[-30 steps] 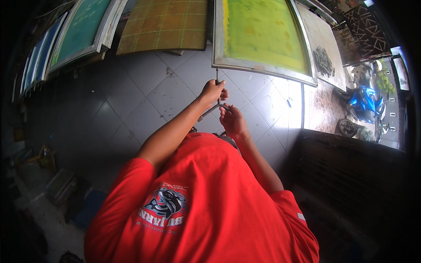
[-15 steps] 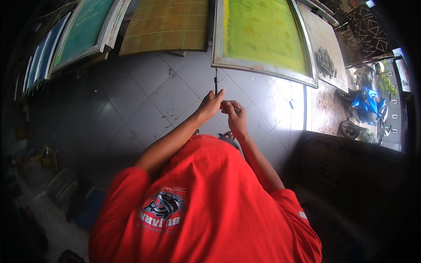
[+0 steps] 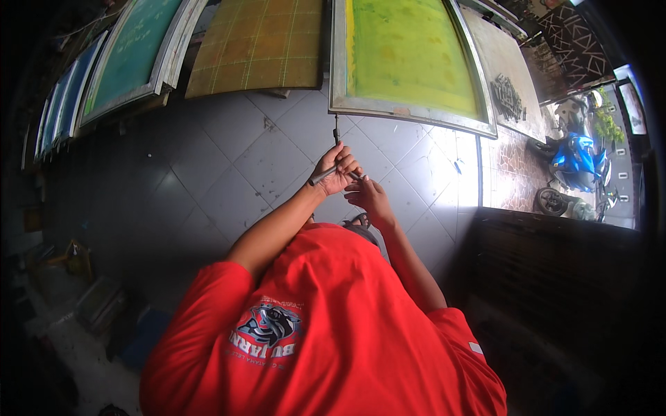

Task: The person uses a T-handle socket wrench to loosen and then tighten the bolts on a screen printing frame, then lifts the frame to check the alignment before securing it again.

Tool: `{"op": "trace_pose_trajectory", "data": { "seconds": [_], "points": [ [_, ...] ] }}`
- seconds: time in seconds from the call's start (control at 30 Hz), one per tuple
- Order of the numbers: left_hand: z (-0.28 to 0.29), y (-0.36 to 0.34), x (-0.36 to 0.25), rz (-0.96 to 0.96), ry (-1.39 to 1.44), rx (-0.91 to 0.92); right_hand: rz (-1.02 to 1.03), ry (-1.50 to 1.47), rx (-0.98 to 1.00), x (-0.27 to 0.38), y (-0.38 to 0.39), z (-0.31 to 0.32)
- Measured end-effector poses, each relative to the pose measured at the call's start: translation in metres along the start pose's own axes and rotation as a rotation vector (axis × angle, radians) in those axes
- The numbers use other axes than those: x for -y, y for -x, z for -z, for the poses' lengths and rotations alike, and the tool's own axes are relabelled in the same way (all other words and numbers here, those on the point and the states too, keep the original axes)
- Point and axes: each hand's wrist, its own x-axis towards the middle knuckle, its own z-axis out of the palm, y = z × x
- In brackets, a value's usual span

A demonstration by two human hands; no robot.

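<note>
Across the left hand (image 3: 338,182), grey bar (image 3: 320,177), swung leftward.

The grey tiled floor (image 3: 215,156), its joints running slantwise and its surface scuffed in spots, bears a sandalled foot (image 3: 361,220) toward its near edge and a small bluish sliver (image 3: 458,167) in the glare near its right edge. Toward its shaded near left corner sit a yellowish object (image 3: 82,262) and a blue one (image 3: 147,333), both too dim to identify. Past its right edge, brown-patterned paving (image 3: 510,154) carries a blue motorbike (image 3: 577,163).
</note>
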Motion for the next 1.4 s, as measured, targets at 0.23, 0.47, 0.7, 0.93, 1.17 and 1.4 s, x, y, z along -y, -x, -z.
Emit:
{"op": "trace_pose_trajectory", "data": {
  "seconds": [0.23,0.47,0.7,0.93,1.17,1.4],
  "points": [
    [-0.071,0.035,-0.047,0.472,-1.156,-0.483,0.209,0.601,-0.226,0.024,0.0,0.0],
    [-0.008,0.005,-0.025,0.231,-0.479,-0.528,0.873,1.143,0.067,0.023,0.036,-0.088],
    [0.0,0.002,-0.015,0.149,-0.112,-0.103,0.19,0.251,-0.142,-0.004,0.007,-0.025],
    [-0.041,0.012,-0.05,0.403,-0.813,-0.426,0.39,0.762,-0.338,0.015,0.004,-0.01],
    [-0.027,-0.011,-0.052,0.426,-0.78,-0.598,0.873,1.255,0.077,0.023,0.045,-0.099],
    [-0.003,-0.005,-0.031,0.12,-0.197,-0.255,0.369,0.519,-0.143,-0.025,-0.001,-0.004]
  ]
}}
